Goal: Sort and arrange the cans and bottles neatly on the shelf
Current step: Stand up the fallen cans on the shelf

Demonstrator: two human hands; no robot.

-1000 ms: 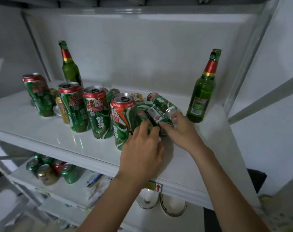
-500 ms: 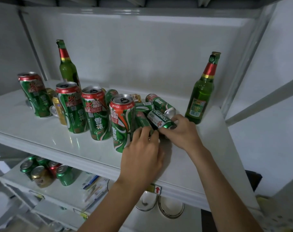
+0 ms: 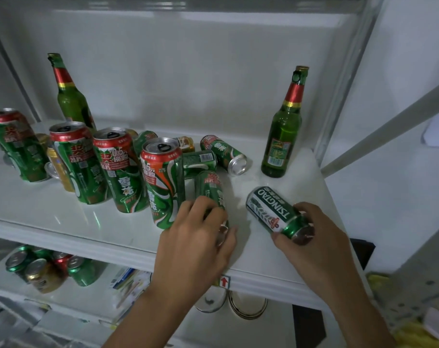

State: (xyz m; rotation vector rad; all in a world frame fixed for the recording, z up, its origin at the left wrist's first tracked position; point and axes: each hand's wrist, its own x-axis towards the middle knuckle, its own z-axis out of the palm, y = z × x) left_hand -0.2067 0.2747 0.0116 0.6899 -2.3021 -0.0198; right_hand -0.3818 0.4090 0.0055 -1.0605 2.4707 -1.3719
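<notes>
My right hand (image 3: 311, 243) grips a short green can (image 3: 276, 212) by its near end, fingers and thumb curled round it; the can lies on its side, tilted, its far end pointing back and left over the white shelf (image 3: 283, 259). It sits near the shelf's front right, apart from the other cans.

My left hand (image 3: 196, 239) is curled over the near end of a second green can (image 3: 211, 192), also on its side, pointing away from me. This can lies just beside the nearest tall can (image 3: 163, 182), which stands upright.

Three more tall cans (image 3: 120, 169) stand in a loose row running left. Behind them lie several tipped cans, one with its silver base (image 3: 237, 165) facing me.

One green bottle (image 3: 282, 136) stands upright at the back right, well apart from my right hand. A second bottle (image 3: 69, 96) stands at the back left.

On the lower shelf (image 3: 2, 292), a small cluster of cans (image 3: 45, 267) stands at the left.
</notes>
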